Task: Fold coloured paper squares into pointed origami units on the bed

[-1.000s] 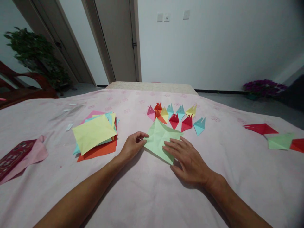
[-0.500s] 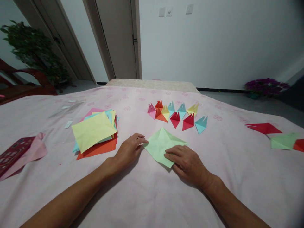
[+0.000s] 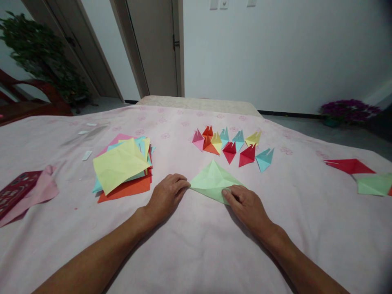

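Observation:
A light green sheet of paper [image 3: 212, 177] lies in front of me, creased and with its near corner lifted and folded over toward the far side. At its left corner, my left hand [image 3: 171, 192] pinches the tip between thumb and fingers. My right hand [image 3: 248, 204] grips the near right edge, thumb on top and the other fingers curled behind. Just beyond the sheet stand several folded paper cranes, among them a dark red crane [image 3: 247, 156], a light blue crane [image 3: 265, 159] and a pink crane [image 3: 198, 140].
A stack of coloured paper, yellow sheet [image 3: 121, 165] on top, lies to the left. Farther left is a dark red packet [image 3: 18, 188] beside pink paper [image 3: 39, 196]. At the right are a red folded piece [image 3: 350, 166] and green paper [image 3: 373, 185]. A pink cloth [image 3: 183, 253] covers the table.
The near corner of the green paper has been brought up and over, turning the diamond into a triangle-like shape. My right hand has shifted slightly right. The view has tilted down a little.

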Motion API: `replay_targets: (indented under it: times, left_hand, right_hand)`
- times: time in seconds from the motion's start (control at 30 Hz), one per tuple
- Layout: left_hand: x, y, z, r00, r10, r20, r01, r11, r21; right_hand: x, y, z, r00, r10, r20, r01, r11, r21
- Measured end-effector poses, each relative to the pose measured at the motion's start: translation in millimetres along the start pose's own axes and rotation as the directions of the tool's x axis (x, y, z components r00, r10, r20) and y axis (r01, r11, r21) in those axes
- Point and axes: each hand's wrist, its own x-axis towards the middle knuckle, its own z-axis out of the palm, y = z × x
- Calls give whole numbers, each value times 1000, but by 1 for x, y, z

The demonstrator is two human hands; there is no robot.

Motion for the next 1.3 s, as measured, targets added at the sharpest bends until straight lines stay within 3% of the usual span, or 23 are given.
replay_targets:
  times: [0.23, 0.6, 0.7, 0.8, 0.93, 1.1, 1.3]
  left_hand:
    - [9, 8, -1, 991, -132, 15, 132, 991, 16]
    - [17, 14, -1, 978, -205, 24, 202, 976, 81]
    - [15, 14, 2, 986, -166, -8, 166, 982, 88]
    - [13, 13, 6, 999, -3, -44, 9, 989, 150]
    - [10, 16, 7, 971, 216, 105, -234, 949, 213]
    - [-2, 29, 7, 956, 190, 225, -254, 919, 302]
    - [-25, 47, 25, 986, 80, 149, -139, 886, 443]
  right_hand:
    - [3, -4, 1, 988, 155, 18, -150, 978, -146]
    - [2, 2, 7, 993, 110, -42, -115, 977, -180]
    - [1, 2, 6, 999, -20, -43, 10, 978, -210]
    - [0, -2, 4, 983, -177, -45, 154, 937, -314]
    - [1, -6, 1, 951, -308, -18, 274, 872, -405]
    - [0, 3, -4, 956, -291, -18, 255, 863, -436]
    - [12, 5, -17, 980, -199, -13, 174, 884, -434]
